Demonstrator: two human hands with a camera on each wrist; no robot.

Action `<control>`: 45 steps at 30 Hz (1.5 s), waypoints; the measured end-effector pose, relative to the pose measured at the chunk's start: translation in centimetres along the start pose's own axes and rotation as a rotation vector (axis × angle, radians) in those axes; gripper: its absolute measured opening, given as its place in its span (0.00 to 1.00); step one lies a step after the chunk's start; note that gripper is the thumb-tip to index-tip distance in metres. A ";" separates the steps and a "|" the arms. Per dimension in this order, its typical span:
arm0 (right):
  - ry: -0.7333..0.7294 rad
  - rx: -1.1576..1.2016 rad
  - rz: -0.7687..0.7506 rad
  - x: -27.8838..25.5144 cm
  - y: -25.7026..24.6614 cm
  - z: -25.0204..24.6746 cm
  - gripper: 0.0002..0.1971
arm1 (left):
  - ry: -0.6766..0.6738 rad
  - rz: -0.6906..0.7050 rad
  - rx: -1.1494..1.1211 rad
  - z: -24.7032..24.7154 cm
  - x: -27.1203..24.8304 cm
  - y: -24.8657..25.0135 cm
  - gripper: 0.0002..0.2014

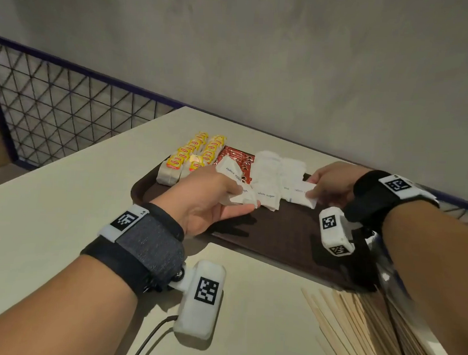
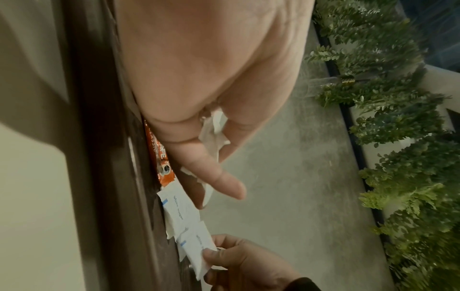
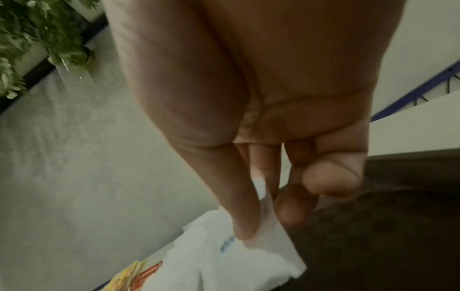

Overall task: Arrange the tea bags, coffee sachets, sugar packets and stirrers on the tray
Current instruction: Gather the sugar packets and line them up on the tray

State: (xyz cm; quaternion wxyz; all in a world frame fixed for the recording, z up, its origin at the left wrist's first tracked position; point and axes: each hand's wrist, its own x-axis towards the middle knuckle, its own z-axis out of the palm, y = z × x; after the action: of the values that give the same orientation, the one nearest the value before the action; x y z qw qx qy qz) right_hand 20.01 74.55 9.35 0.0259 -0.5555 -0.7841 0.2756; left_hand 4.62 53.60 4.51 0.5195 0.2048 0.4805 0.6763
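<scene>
Currently, left hand grips several sugar packets; right hand pinches, apparently, one packet over the tray.

My bench was a pale cream surface set against a grey plaster wall. To its left ran a black wire-mesh railing with a dark blue top bar. Green fern-like foliage hung along the wall, above a black strip.
</scene>
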 end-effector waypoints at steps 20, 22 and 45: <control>0.029 -0.120 -0.052 1.1 -1.9 3.0 0.30 | -0.058 0.013 0.041 -0.5 0.2 0.1 0.16; 0.081 -0.164 -0.033 0.5 -2.3 2.6 0.29 | -0.059 0.029 0.080 -0.4 0.0 0.1 0.16; -0.229 1.319 -0.296 -12.4 -1.6 7.6 0.10 | 0.007 0.060 0.087 0.2 -1.0 0.5 0.11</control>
State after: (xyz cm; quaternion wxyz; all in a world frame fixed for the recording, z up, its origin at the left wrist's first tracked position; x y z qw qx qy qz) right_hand 20.72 60.11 6.99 0.3132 -0.2781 -0.5178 0.7459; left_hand 4.96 52.79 5.26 0.4881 0.2388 0.5049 0.6707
